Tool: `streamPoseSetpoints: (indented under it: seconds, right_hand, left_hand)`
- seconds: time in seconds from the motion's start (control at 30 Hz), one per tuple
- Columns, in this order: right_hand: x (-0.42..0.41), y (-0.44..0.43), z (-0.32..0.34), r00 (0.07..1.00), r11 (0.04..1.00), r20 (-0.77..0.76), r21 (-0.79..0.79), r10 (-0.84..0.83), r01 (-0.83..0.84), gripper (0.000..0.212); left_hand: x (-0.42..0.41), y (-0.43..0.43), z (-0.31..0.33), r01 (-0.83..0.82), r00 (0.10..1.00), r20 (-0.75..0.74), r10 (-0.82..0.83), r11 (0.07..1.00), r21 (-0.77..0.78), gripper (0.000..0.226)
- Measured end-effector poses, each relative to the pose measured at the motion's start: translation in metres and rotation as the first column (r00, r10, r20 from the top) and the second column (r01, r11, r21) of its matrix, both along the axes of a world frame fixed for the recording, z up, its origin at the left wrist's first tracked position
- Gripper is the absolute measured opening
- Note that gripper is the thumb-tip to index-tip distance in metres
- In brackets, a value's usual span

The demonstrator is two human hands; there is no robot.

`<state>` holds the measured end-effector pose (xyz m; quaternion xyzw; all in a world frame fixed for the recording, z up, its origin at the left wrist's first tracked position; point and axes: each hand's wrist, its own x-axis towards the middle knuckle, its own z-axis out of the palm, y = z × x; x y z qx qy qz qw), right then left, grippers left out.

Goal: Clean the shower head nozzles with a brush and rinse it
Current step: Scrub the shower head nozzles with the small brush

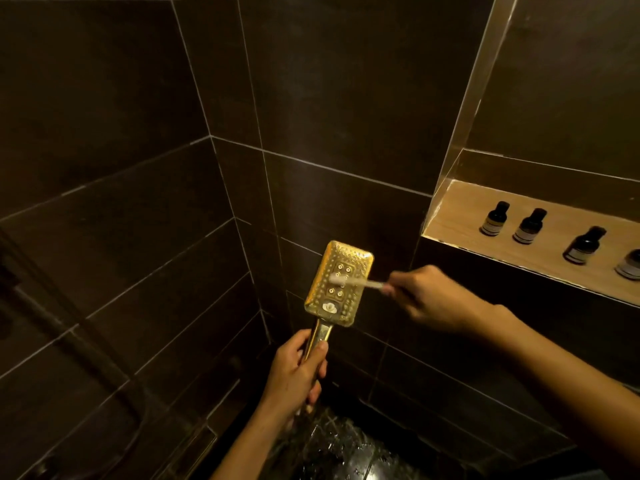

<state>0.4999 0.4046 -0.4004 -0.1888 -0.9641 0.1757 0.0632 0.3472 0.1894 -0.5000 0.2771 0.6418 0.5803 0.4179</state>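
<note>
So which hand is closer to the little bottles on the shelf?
The right hand. It holds the brush just below and left of the bottles; the left hand grips the shower head handle lower down, farther from them.

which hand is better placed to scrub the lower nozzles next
Right. The right hand holds the brush with its bristles on the shower head face; the left hand grips the handle, steadying it.

Dim warm light; brush (349,280) motion-blurred; wide-angle bending at edges.
</note>
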Motion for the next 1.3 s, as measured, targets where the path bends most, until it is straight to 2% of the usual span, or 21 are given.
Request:
streamPoseSetpoints:
  seconds: [0.07, 0.2, 0.3, 0.33, 0.4, 0.43, 0.53, 0.57, 0.67, 0.77, 0.8, 0.9, 0.93, 1.0, 1.07, 1.13, 1.17, 1.27, 1.3]
  right_hand:
    - [0.001, 0.008, 0.000, 0.989, 0.993, -0.096, 0.005, -0.116, 0.117, 0.019]
    - [0.003, -0.005, -0.004, 0.994, 0.996, 0.061, 0.003, 0.090, -0.090, 0.015]
    - [0.005, 0.004, 0.001, 0.993, 0.996, -0.082, 0.004, -0.090, 0.091, 0.014]
    - [0.004, 0.003, 0.004, 0.994, 0.996, -0.062, 0.002, -0.088, 0.089, 0.015]
    - [0.001, -0.006, 0.006, 0.998, 0.999, 0.046, 0.013, 0.040, -0.041, 0.017]
    - [0.000, -0.008, 0.005, 0.997, 0.998, 0.047, 0.022, 0.066, -0.067, 0.017]
    - [0.000, 0.003, 0.012, 0.985, 0.991, -0.111, 0.023, -0.132, 0.135, 0.018]
    - [-0.001, 0.004, 0.014, 0.986, 0.990, -0.096, 0.010, -0.138, 0.139, 0.018]
    - [-0.003, -0.009, 0.014, 0.995, 0.999, 0.087, 0.017, 0.044, -0.046, 0.020]
    - [-0.002, 0.003, 0.016, 0.994, 0.994, -0.061, 0.045, -0.093, 0.096, 0.020]
    - [-0.002, 0.003, 0.017, 0.992, 0.993, -0.063, 0.038, -0.109, 0.112, 0.020]
    - [-0.005, -0.012, 0.018, 0.991, 0.994, 0.099, 0.055, 0.087, -0.093, 0.024]
    - [-0.005, -0.013, 0.018, 0.993, 0.994, 0.089, 0.063, 0.082, -0.088, 0.030]
    - [-0.002, -0.003, 0.022, 0.998, 0.996, -0.048, 0.073, -0.043, 0.046, 0.036]
    - [-0.002, 0.000, 0.021, 0.998, 0.998, -0.031, 0.051, -0.045, 0.047, 0.030]
    - [-0.001, -0.012, 0.018, 0.988, 0.994, 0.109, 0.018, 0.108, -0.110, 0.021]
    - [-0.001, -0.014, 0.015, 0.983, 0.990, 0.122, 0.014, 0.136, -0.139, 0.017]
    - [0.001, 0.003, 0.019, 0.997, 0.997, -0.056, 0.046, -0.055, 0.058, 0.016]
    - [0.001, 0.004, 0.020, 0.996, 0.997, -0.041, 0.030, -0.074, 0.076, 0.019]
  left_hand:
    - [-0.001, -0.002, -0.001, -0.013, 1.000, -0.002, 0.013, 1.000, -0.004, 0.011]
    - [-0.003, -0.006, 0.000, -0.006, 1.000, -0.001, 0.006, 1.000, 0.009, 0.012]
    - [-0.004, -0.005, 0.000, -0.016, 1.000, 0.013, 0.016, 1.000, 0.008, 0.012]
    - [-0.004, -0.005, 0.001, -0.020, 1.000, 0.023, 0.020, 1.000, 0.011, 0.012]
    - [-0.006, -0.004, 0.003, -0.019, 0.999, 0.035, 0.018, 0.999, 0.027, 0.012]
    - [-0.006, -0.004, 0.004, -0.017, 0.999, 0.039, 0.016, 0.999, 0.033, 0.012]
    - [-0.008, -0.004, 0.004, -0.020, 0.998, 0.057, 0.018, 0.999, 0.038, 0.011]
    - [-0.008, -0.005, 0.004, -0.024, 0.998, 0.062, 0.022, 0.999, 0.040, 0.011]
    - [-0.010, -0.008, 0.003, -0.012, 0.998, 0.069, 0.009, 0.999, 0.044, 0.010]
    - [-0.011, -0.012, 0.001, 0.000, 0.996, 0.084, -0.003, 0.999, 0.037, 0.010]
    - [-0.011, -0.012, 0.001, 0.002, 0.996, 0.091, -0.006, 0.999, 0.038, 0.009]
    - [-0.012, -0.013, 0.002, 0.006, 0.993, 0.120, -0.013, 0.999, 0.052, 0.009]
    - [-0.013, -0.013, 0.002, 0.010, 0.991, 0.131, -0.017, 0.998, 0.055, 0.009]
    - [-0.014, -0.014, 0.002, 0.014, 0.988, 0.153, -0.023, 0.998, 0.057, 0.009]
    - [-0.014, -0.014, 0.004, 0.016, 0.982, 0.185, -0.028, 0.998, 0.065, 0.009]
    - [-0.014, -0.014, 0.004, 0.024, 0.975, 0.217, -0.040, 0.997, 0.078, 0.010]
    - [-0.013, -0.014, 0.005, 0.026, 0.973, 0.227, -0.044, 0.997, 0.079, 0.010]
    - [-0.011, -0.013, 0.004, 0.031, 0.968, 0.248, -0.046, 0.997, 0.066, 0.014]
    - [-0.010, -0.013, 0.004, 0.026, 0.966, 0.256, -0.041, 0.998, 0.064, 0.016]
